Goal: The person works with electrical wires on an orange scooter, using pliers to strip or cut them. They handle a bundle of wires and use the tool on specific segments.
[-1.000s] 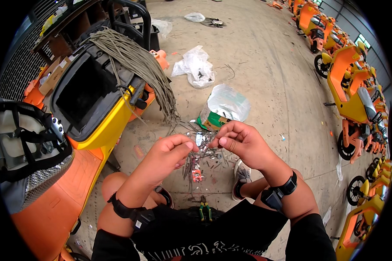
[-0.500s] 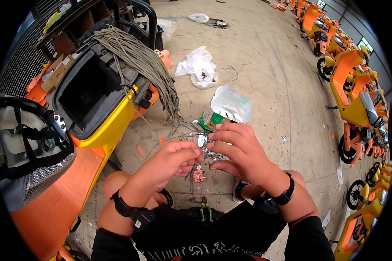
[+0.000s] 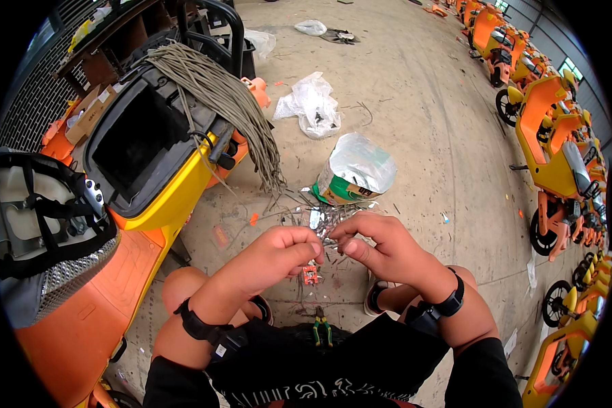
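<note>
My left hand (image 3: 279, 255) is closed, its thumb and forefinger pressed together. Whatever they pinch is too small or hidden to make out. Close by on the right, my right hand (image 3: 381, 248) has its fingers curled and the thumb near the forefinger tip; any thing in it cannot be made out. The fingertips of both hands almost meet, with a small gap. A small red-orange part (image 3: 310, 275) shows just below the left fingertips; whether it hangs from them or lies on the floor I cannot tell. Pliers with green and yellow handles (image 3: 321, 332) are close to my body, between my feet.
Dark scraps and wire bits (image 3: 330, 216) litter the floor beyond my hands. Behind them stands a green and white bag (image 3: 360, 166). A yellow-orange vehicle body (image 3: 173, 194) with coiled rope (image 3: 217, 95) is at left. Orange scooters (image 3: 547, 129) line the right; a clear plastic bag (image 3: 311, 105) lies farther off.
My right hand has come down and its spread fingers have curled in toward the left fingertips. The left hand has shifted slightly to the right. More of the green and white bag shows.
</note>
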`<state>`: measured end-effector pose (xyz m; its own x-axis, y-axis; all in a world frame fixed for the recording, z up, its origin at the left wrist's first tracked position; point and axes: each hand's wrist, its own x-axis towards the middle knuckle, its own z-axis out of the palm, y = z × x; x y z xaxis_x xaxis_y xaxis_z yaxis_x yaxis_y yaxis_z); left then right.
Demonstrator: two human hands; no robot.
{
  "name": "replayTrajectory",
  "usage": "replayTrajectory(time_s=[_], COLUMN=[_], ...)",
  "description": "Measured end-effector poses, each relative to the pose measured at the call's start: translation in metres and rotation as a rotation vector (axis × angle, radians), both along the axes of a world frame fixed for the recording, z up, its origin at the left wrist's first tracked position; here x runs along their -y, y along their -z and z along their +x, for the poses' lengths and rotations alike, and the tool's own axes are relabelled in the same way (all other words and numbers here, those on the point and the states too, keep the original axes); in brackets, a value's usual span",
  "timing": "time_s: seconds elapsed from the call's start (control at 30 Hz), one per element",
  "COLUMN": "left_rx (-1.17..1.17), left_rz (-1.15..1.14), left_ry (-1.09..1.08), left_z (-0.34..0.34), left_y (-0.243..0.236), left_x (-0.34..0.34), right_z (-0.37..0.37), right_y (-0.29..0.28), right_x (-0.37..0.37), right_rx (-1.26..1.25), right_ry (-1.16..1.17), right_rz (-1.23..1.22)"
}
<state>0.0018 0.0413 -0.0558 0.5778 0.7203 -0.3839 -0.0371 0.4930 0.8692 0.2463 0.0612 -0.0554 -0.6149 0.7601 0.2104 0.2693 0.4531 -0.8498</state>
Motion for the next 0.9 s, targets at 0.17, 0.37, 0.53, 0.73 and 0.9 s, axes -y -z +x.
replayTrajectory(time_s=[0.17,0.37,0.53,0.73,0.9], left_rx=[0.003,0.090,0.259,0.076,-0.375], left_rz=[0.018,-0.136,-0.326,-0.060,0.631], left_ry=[0.012,0.000,-0.021,-0.087,-0.110], left_z=[0.000,0.000,-0.001,0.004,0.006], left_y=[0.002,0.001,-0.001,0.003,0.004], left_x=[0.000,-0.001,-0.001,0.000,0.008], right_z=[0.001,-0.001,0.001,-0.003,-0.003], right_y=[0.006,0.004,-0.012,-0.004,0.005], right_x=[-0.001,-0.002,-0.004,-0.005,0.000], right_rx=[0.009,0.120,0.213,0.100,-0.278], right_ry=[-0.037,0.011,-0.028,0.072,0.104], right_rz=[0.111,0.615,0.964,0.522,-0.970])
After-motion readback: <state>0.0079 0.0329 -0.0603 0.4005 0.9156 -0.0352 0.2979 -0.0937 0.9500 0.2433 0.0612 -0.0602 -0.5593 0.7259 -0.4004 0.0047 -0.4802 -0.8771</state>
